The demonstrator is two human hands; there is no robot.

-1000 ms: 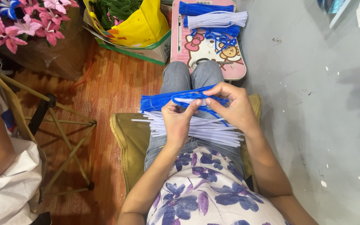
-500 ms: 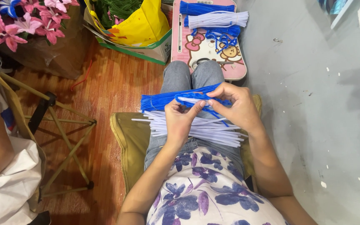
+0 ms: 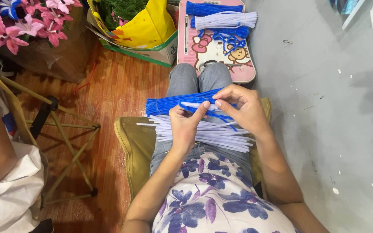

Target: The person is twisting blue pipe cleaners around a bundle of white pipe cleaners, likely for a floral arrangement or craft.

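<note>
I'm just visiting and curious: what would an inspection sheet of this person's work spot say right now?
Surface: the person's lap, on a low tan seat, serves as the work surface.
Job's things: a white fuzzy stem pinched between both hands, with blue wound round it; a blue stem bundle and a white stem bundle lie across the lap.
Clutter: a pink cartoon board carrying more blue and white stems; a yellow bag in a box.
Hands: left hand and right hand both closed on the stem.
Cables: nothing seen.
Surroundings: pink flowers, a folding wooden frame, wooden floor and grey floor.
</note>
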